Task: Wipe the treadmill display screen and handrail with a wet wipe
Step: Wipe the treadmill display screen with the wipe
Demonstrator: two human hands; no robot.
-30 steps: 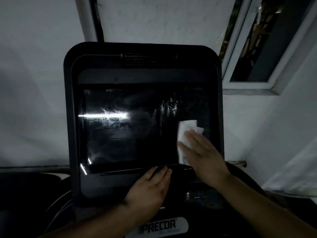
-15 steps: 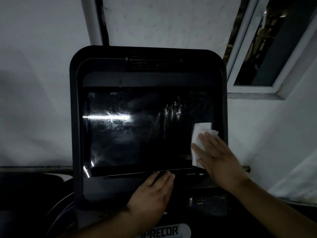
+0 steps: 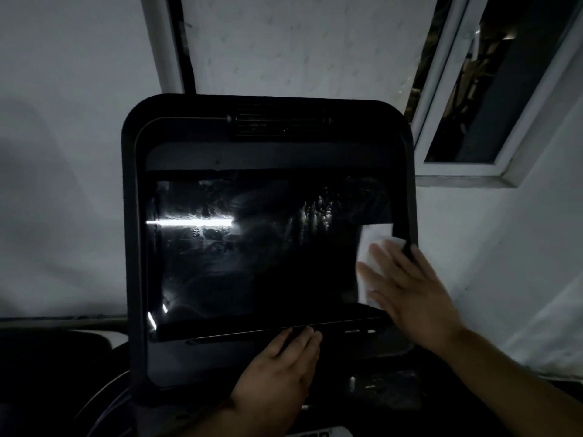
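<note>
The treadmill display screen (image 3: 258, 257) is a dark glossy panel in a thick black frame, with wet streaks and a bright light reflection on its left half. A white wet wipe (image 3: 373, 244) lies flat against the screen's lower right corner. My right hand (image 3: 410, 288) presses on the wipe with fingers spread flat, covering its lower part. Resting flat on the console below the screen's bottom edge is my left hand (image 3: 280, 370), holding nothing. No handrail can be made out in the dark lower area.
A white wall (image 3: 63, 184) stands behind the console. A white-framed window (image 3: 473, 99) is at the upper right. A white vertical frame with a dark gap (image 3: 176, 42) runs above the console. The area below the console is dark.
My right hand has slid the wipe rightward across the screen to its right edge. My left hand has stayed on the console below the screen.
</note>
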